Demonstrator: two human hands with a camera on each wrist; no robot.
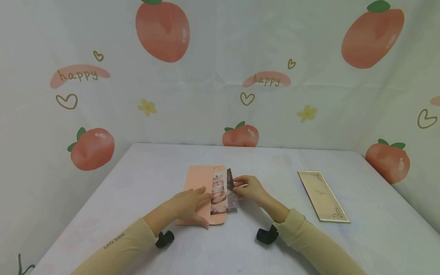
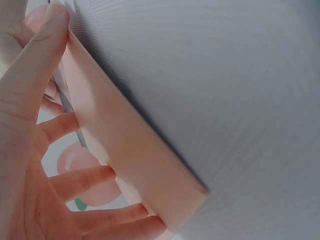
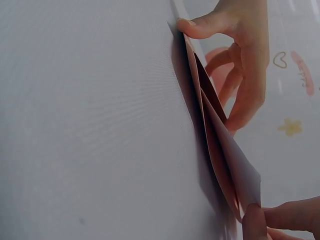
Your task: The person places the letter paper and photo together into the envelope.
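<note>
A peach-coloured envelope lies on the table, its open side to the right. Picture cards stick out there: a pinkish photo card partly inside, and a darker photo card slightly farther right. My left hand rests on the envelope with spread fingers, thumb near its front edge. My right hand pinches the darker card at its right edge between thumb and fingers. In the right wrist view the envelope's mouth gapes, with the card sticking out between its layers.
To the right lies a long beige card with ornamental corners and a pale border. The white table meets a curtain printed with peaches, flowers and hearts. A black wrist device sits under each cuff.
</note>
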